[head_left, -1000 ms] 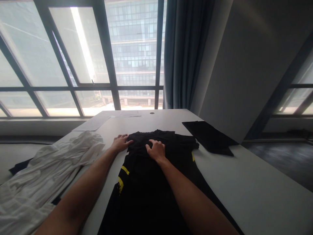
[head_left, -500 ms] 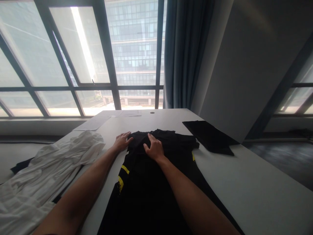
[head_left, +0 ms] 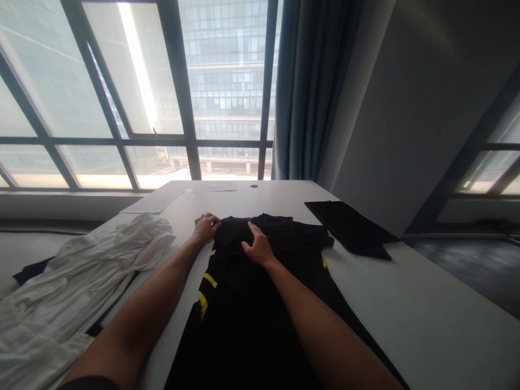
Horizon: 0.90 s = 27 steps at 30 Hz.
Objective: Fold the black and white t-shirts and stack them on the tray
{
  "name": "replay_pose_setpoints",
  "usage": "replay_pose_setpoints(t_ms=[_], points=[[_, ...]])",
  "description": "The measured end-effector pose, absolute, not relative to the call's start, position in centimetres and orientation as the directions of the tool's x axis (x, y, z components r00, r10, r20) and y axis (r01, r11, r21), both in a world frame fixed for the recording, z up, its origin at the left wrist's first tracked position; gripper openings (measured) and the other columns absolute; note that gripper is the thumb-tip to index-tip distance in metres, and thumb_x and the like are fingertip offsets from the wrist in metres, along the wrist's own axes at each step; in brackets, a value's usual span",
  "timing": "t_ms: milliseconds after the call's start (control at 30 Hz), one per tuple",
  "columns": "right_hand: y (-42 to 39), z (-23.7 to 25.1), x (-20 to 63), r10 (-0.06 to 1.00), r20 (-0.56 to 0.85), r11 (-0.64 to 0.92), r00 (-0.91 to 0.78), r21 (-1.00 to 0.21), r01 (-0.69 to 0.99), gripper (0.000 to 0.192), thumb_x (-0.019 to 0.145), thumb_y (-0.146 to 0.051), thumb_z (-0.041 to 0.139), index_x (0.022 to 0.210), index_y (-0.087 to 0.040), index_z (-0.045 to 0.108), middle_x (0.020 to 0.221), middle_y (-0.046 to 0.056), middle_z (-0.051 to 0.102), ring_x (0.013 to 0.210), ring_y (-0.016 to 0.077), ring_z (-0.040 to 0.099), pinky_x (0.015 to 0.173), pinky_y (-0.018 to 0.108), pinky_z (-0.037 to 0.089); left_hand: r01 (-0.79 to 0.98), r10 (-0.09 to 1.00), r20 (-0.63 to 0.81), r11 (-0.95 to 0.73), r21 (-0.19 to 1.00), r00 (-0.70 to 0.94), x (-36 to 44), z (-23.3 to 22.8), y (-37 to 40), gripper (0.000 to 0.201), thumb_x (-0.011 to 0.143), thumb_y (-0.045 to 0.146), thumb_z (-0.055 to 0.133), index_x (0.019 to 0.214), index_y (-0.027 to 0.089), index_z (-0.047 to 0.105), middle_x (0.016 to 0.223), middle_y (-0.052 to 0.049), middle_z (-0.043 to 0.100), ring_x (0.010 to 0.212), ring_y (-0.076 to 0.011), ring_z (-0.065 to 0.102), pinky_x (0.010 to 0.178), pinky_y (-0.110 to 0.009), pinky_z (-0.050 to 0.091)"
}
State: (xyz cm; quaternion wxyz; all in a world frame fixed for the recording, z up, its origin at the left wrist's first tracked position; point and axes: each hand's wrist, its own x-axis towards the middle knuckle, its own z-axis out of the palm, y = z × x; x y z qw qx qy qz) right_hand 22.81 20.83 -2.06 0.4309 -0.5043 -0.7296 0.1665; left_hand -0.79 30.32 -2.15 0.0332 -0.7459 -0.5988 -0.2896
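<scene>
Both hands rest on a black shirt [head_left: 260, 303] spread on the desk [head_left: 426, 303]: left hand [head_left: 206, 227] curls its fingers round the far edge, right hand [head_left: 257, 248] presses flat, fingers spread.

A black garment [head_left: 260, 309] with yellow stripes along its left edge lies spread lengthwise on the white table, running from the near edge toward the far window. Its far end is bunched and folded over, with wrinkles gathered at the top left corner.
</scene>
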Motion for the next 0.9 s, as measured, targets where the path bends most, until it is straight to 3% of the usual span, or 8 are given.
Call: replay_pose_setpoints(t_ms=[67,133,200,267,500,700,833,900], points=[[21.0,-2.1,22.8,0.886,0.455,0.423,-0.090,-0.712,0.561,0.076,0.074,-0.018,0.064,0.147,-0.012,0.043,0.148,0.016,0.046,0.127,0.0250,0.053,0.111,0.038,0.040,0.893,0.868,0.495,-0.251,0.374,0.037,-1.3,-2.1,30.6,0.020,0.087,0.034,0.057,0.094,0.025,0.073,0.111,-0.005,0.066,0.106,-0.0252,0.060,0.098,-0.041,0.043],[20.9,-2.0,22.8,0.910,0.409,0.374,-0.061,-0.751,0.545,0.074,0.074,-0.015,0.064,0.146,-0.015,0.045,0.149,0.015,0.044,0.099,0.0200,0.067,0.102,0.036,0.049,0.865,0.868,0.495,-0.224,0.450,-0.032,-1.8,-2.2,30.9,0.022,0.087,0.033,0.055,0.095,0.023,0.073,0.109,-0.005,0.066,0.097,-0.0214,0.062,0.092,-0.034,0.047],[20.8,-1.9,22.7,0.929,0.368,0.334,-0.049,-0.771,0.542,0.066,0.076,-0.014,0.062,0.142,-0.016,0.051,0.148,0.016,0.044,0.072,0.0116,0.067,0.092,0.033,0.054,0.852,0.877,0.475,-0.197,0.485,-0.067,-2.2,-2.2,31.0,0.024,0.086,0.033,0.055,0.096,0.022,0.074,0.108,-0.005,0.066,0.093,-0.0194,0.064,0.090,-0.030,0.048],[20.8,-1.9,22.6,0.931,0.360,0.334,-0.065,-0.762,0.555,0.054,0.078,-0.012,0.060,0.133,-0.016,0.060,0.145,0.015,0.048,0.063,0.0075,0.063,0.088,0.031,0.055,0.871,0.890,0.450,-0.157,0.466,-0.081,-2.3,-2.2,30.9,0.024,0.086,0.034,0.055,0.095,0.022,0.074,0.110,-0.005,0.066,0.097,-0.0208,0.064,0.091,-0.030,0.048],[20.7,-1.9,22.3,0.910,0.396,0.386,-0.127,-0.693,0.609,0.033,0.083,-0.010,0.056,0.111,-0.016,0.072,0.131,0.012,0.057,0.072,0.0096,0.064,0.090,0.029,0.053,0.918,0.915,0.356,0.038,0.395,-0.191,-1.6,-1.5,29.5,0.026,0.083,0.036,0.055,0.094,0.024,0.075,0.121,-0.007,0.065,0.109,-0.0303,0.061,0.094,-0.043,0.046],[19.9,-1.6,22.2,0.873,0.425,0.476,-0.239,-0.641,0.602,0.026,0.080,-0.032,0.071,0.101,-0.017,0.074,0.118,0.008,0.061,0.069,0.0099,0.061,0.079,0.028,0.054,0.894,0.901,0.332,0.118,0.432,-0.279,-1.5,-1.0,28.8,0.029,0.081,0.035,0.051,0.091,0.020,0.074,0.117,-0.012,0.068,0.107,-0.0332,0.062,0.092,-0.047,0.045],[19.8,-1.5,22.1,0.828,0.426,0.560,-0.363,-0.599,0.573,0.012,0.079,-0.020,0.071,0.090,-0.019,0.076,0.107,0.005,0.065,0.082,0.0132,0.064,0.084,0.027,0.052,0.884,0.889,0.336,0.142,0.446,-0.312,-1.5,-0.9,28.6,0.030,0.081,0.036,0.049,0.089,0.020,0.073,0.112,-0.013,0.070,0.103,-0.0333,0.064,0.089,-0.047,0.045],[19.7,-1.3,22.0,0.826,0.421,0.563,-0.374,-0.606,0.562,0.016,0.081,-0.012,0.065,0.088,-0.020,0.076,0.104,0.004,0.067,0.088,0.0140,0.065,0.086,0.028,0.052,0.875,0.884,0.331,0.154,0.458,-0.329,-1.7,-0.9,28.5,0.030,0.082,0.037,0.048,0.088,0.020,0.073,0.108,-0.014,0.072,0.101,-0.0337,0.065,0.088,-0.047,0.045]])
